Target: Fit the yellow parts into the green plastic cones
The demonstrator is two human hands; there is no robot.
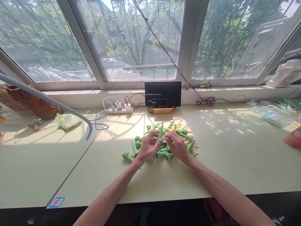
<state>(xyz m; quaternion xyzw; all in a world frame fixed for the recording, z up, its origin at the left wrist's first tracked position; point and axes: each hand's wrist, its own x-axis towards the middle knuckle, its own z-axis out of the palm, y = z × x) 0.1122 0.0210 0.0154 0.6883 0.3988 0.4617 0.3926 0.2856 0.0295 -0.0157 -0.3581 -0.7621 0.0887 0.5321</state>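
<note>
A pile of green plastic cone spikes mixed with small yellow pieces lies in the middle of the pale table. Over the pile's near side, my left hand grips one green cone that points up, tip highest. My right hand is beside it, its fingers touching the same cone's lower end; whether it pinches a small piece there, I cannot tell. One loose green cone lies at the left edge of the pile.
A black tablet with a phone on a stand leans on the window sill behind the pile. A power strip with cables is left of it. A grey curved tube, a crumpled bag and clutter sit left; plastic bags right.
</note>
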